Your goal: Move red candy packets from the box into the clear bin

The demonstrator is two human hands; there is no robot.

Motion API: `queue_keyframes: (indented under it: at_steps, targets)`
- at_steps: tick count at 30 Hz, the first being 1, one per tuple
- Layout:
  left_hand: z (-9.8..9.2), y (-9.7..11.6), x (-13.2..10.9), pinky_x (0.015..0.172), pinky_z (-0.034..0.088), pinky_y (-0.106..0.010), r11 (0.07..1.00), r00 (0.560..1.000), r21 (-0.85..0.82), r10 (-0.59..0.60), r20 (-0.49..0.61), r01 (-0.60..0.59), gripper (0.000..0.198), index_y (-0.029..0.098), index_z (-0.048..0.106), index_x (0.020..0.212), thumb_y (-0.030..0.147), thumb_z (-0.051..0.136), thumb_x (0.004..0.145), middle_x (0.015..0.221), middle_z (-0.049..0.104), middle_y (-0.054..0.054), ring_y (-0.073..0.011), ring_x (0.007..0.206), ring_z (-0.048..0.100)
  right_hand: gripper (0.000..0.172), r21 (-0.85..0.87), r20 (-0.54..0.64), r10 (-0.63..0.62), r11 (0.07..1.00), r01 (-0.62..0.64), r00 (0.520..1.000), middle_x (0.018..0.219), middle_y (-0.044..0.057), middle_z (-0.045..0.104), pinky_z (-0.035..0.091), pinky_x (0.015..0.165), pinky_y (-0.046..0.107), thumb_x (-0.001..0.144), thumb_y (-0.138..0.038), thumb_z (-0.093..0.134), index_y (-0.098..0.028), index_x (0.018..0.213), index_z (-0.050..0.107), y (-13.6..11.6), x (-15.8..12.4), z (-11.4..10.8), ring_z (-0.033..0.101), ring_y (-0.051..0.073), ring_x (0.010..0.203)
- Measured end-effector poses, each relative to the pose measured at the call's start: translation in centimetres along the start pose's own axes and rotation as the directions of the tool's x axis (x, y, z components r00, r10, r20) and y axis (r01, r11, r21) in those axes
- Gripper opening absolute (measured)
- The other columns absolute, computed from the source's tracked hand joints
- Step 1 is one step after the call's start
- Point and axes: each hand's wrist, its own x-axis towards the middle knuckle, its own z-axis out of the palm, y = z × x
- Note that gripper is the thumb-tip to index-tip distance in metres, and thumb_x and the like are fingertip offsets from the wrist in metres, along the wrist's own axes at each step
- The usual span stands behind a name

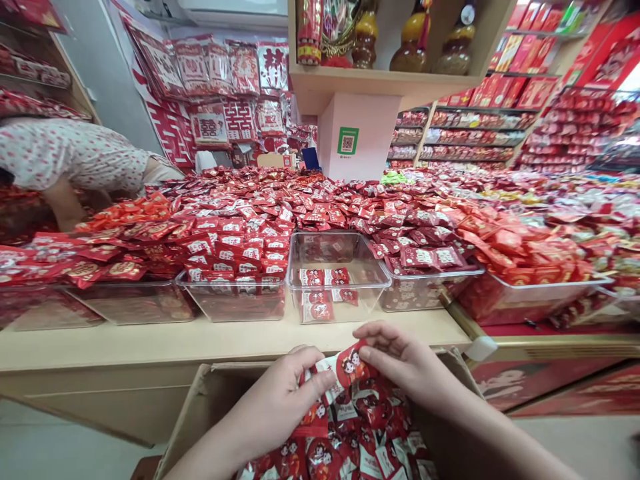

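Note:
Over an open cardboard box (200,407), both hands grip one red and white candy packet (341,369) printed with cartoon figures. My left hand (283,393) is closed on its left end, thumb on top. At the packet's right corner, my right hand (397,360) pinches with thumb and fingers. Another red packet (315,420) shows just under my left hand; whether that hand also holds it, I cannot tell. Many similar packets (370,450) fill the box below. Beyond my hands, a clear plastic bin (345,307) contains several such packets lying flat in rows.
Clear bins heaped with red packets, such as the left one (235,303) and the right one (425,293), line the wooden counter (150,347). A pillar (357,150) with a shelf (385,80) rises behind. At far left, a person (75,157) bends over.

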Motion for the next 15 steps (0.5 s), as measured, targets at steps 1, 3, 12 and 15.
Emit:
queue_keyframes:
  at_steps: [1, 3, 12, 15]
  targets:
    - [-0.2, -0.1, 0.1, 0.075, 0.036, -0.025, 1.000, 1.000, 0.003, -0.004, -0.017, 0.004, 0.022, 0.022, 0.055, 0.081, 0.040, 0.042, 0.077, 0.083, 0.056, 0.002, -0.0144, 0.080, 0.048, 0.019, -0.059, -0.012, -0.041, 0.997, 0.040, 0.999, 0.072, 0.001, 0.058, 0.044, 0.058, 0.024, 0.073, -0.028, 0.054, -0.016, 0.089, 0.053, -0.8, 0.5, -0.7, 0.053, 0.010, 0.064]
    - [-0.6, -0.4, 0.2, 0.072, 0.036, -0.024, 0.999, 0.997, 0.002, -0.039, -0.066, 0.039, 0.021, 0.024, 0.054, 0.086, 0.039, 0.044, 0.076, 0.080, 0.055, 0.004, -0.0133, 0.075, 0.048, 0.017, -0.220, -0.105, -0.170, 0.965, 0.144, 0.980, 0.072, 0.002, 0.060, 0.044, 0.057, 0.024, 0.072, -0.027, 0.055, -0.016, 0.085, 0.054, -2.9, 2.4, -2.4, 0.054, 0.011, 0.063]
    - [-1.2, -0.8, 0.6, 0.064, 0.037, -0.023, 0.995, 0.994, -0.015, -0.096, -0.049, 0.095, 0.019, 0.026, 0.055, 0.089, 0.033, 0.047, 0.072, 0.083, 0.058, 0.003, -0.0152, 0.078, 0.051, 0.019, -0.908, 0.016, 0.378, 0.393, -0.145, 0.926, 0.060, 0.002, 0.061, 0.044, 0.048, 0.024, 0.063, -0.005, 0.051, -0.013, 0.078, 0.059, -4.3, 15.4, -5.5, 0.056, 0.012, 0.047]
    - [-1.3, -0.9, 0.6, 0.068, 0.038, -0.024, 0.995, 0.994, -0.033, -0.096, -0.058, 0.094, 0.019, 0.026, 0.055, 0.088, 0.032, 0.049, 0.071, 0.086, 0.059, 0.003, -0.0160, 0.083, 0.051, 0.021, -0.931, 0.062, 0.578, 0.328, -0.162, 0.814, 0.055, 0.001, 0.060, 0.046, 0.046, 0.025, 0.058, -0.003, 0.054, -0.010, 0.077, 0.060, -2.5, 16.8, -4.1, 0.057, 0.014, 0.046]
